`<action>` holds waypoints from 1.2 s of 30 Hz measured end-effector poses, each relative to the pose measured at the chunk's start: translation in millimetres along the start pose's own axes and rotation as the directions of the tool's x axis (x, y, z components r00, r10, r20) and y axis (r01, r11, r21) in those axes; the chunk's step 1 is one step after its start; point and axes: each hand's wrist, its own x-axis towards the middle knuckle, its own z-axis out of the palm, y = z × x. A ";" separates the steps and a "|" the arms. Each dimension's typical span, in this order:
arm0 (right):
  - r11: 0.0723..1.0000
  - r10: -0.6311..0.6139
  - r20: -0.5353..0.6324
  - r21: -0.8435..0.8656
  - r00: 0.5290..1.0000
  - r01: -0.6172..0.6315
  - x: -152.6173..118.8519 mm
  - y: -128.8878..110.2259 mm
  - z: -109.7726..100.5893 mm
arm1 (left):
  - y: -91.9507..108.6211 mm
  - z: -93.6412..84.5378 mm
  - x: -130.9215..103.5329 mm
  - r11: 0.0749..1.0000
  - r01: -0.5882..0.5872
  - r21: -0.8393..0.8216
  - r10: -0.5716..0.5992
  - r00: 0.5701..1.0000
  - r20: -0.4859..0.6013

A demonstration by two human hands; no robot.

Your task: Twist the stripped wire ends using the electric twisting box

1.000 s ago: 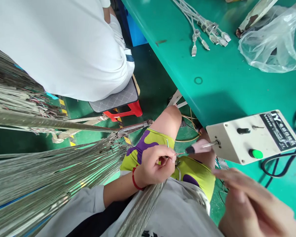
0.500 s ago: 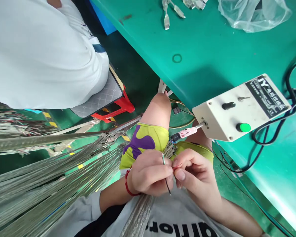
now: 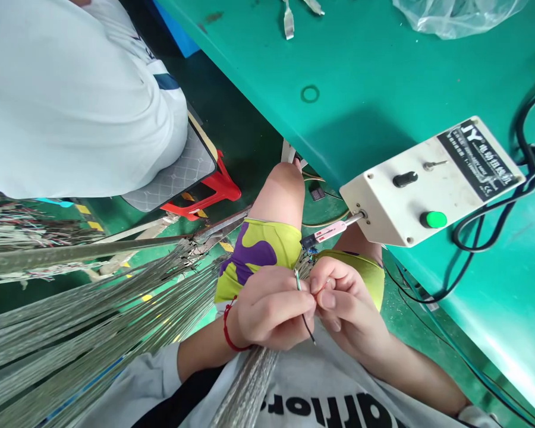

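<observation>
My left hand (image 3: 270, 309) is closed on the end of a thin cable, whose green, white and black wires (image 3: 305, 315) stick out between the fingers. Close beside it, fingertips nearly touching, my right hand (image 3: 354, 306) pinches a fine wire end; reddish a moment ago, it is mostly hidden by the fingers now. A bundle of grey braided cables (image 3: 245, 386) passes below my left wrist across my lap. Ahead of both hands, a pink-and-black tip (image 3: 325, 233) sits on the shaft of a white machine box (image 3: 410, 202).
The box, with its green button (image 3: 436, 219) and black cord (image 3: 485, 223), stands on the green table (image 3: 361, 77). A plastic bag (image 3: 455, 15) and cable plugs (image 3: 288, 22) lie toward the back. Cables hang at left (image 3: 93, 321); a person in white sits on a stool (image 3: 173, 172).
The view has shifted slightly, so the table and machine sit a little higher and further left. My right fingertips have closed further over the wire end, and less red shows.
</observation>
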 end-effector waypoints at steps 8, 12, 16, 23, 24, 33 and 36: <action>0.989 -0.120 -0.073 -0.096 0.990 0.112 16.8 -10.6 -7.9 | -8.4 -3.5 2.2 0.991 0.129 -0.040 -0.129 0.992 0.006; 0.973 -0.202 -0.129 -0.138 0.971 0.184 29.2 -19.0 -9.3 | -19.1 -2.8 -3.0 0.982 0.182 -0.056 -0.186 0.978 -0.090; 0.965 -0.227 -0.122 -0.164 0.966 0.206 39.1 -16.3 -12.6 | -23.8 -3.7 -1.5 0.974 0.216 -0.071 -0.224 0.965 -0.134; 0.907 -0.339 -0.107 -0.302 0.935 0.294 48.7 -8.3 -25.3 | -27.7 -1.0 -1.1 0.947 0.289 -0.136 -0.308 0.940 -0.147; 0.911 -0.327 -0.094 -0.295 0.940 0.288 48.7 -8.6 -25.6 | -28.5 -1.0 -1.5 0.945 0.298 -0.132 -0.315 0.939 -0.141; 0.972 -0.221 0.019 -0.078 0.975 0.222 49.4 -11.9 -19.1 | -30.5 -0.8 0.4 0.949 0.304 -0.077 -0.311 0.946 -0.092; 0.970 -0.220 0.006 -0.101 0.976 0.219 50.1 -11.1 -20.3 | -30.4 0.4 -2.0 0.949 0.312 -0.048 -0.316 0.944 -0.096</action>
